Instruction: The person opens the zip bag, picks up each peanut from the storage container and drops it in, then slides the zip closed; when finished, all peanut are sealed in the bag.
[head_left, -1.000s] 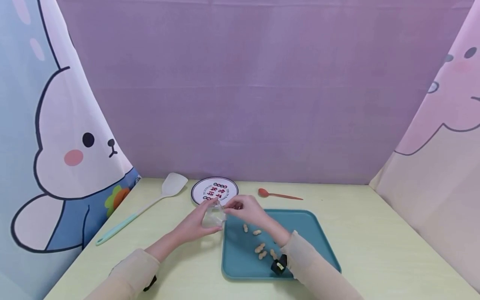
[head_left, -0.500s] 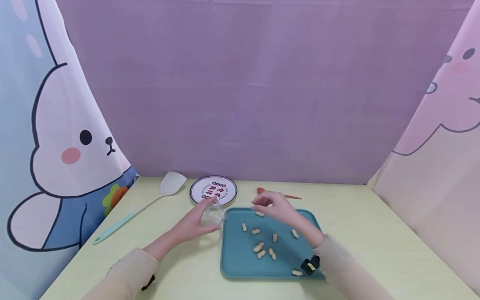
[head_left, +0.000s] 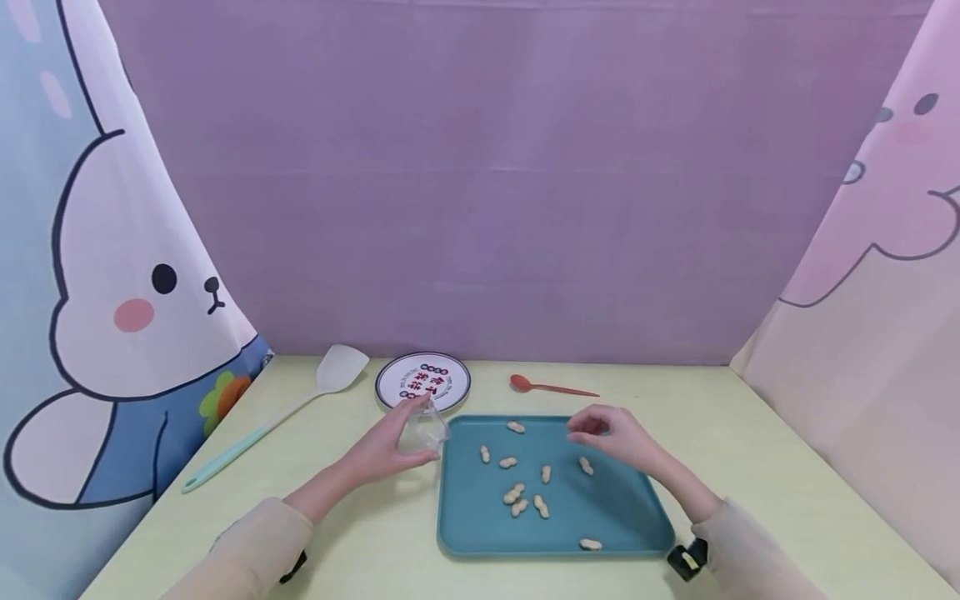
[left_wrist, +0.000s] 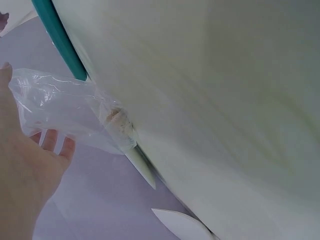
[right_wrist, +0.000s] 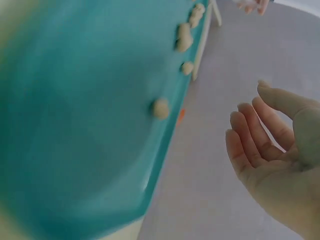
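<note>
My left hand (head_left: 384, 448) holds a clear plastic bag (head_left: 422, 432) by its mouth, thumb and fingers spread around the opening. In the left wrist view the bag (left_wrist: 65, 107) hangs sideways, and something small and brownish (left_wrist: 115, 116) shows through its bottom. Several peanuts in shells (head_left: 542, 506) lie scattered on a teal tray (head_left: 467, 527). Above the tray's right side is my right hand (head_left: 617, 435), with a peanut (head_left: 586, 466) just below its fingertips. The right wrist view shows that hand (right_wrist: 275, 150) loosely curved, with nothing in the palm.
Behind the bag lies a round white plate (head_left: 453, 385) with red lettering. A white spatula (head_left: 342, 369) with a mint handle is at the back left, and a red spoon (head_left: 521, 384) lies beyond the tray. A purple curtain (head_left: 480, 183) closes off the back.
My right hand has moved away from the bag's mouth to the right, over the tray's right side, uncovering more peanuts. My left hand keeps the bag in nearly the same place.
</note>
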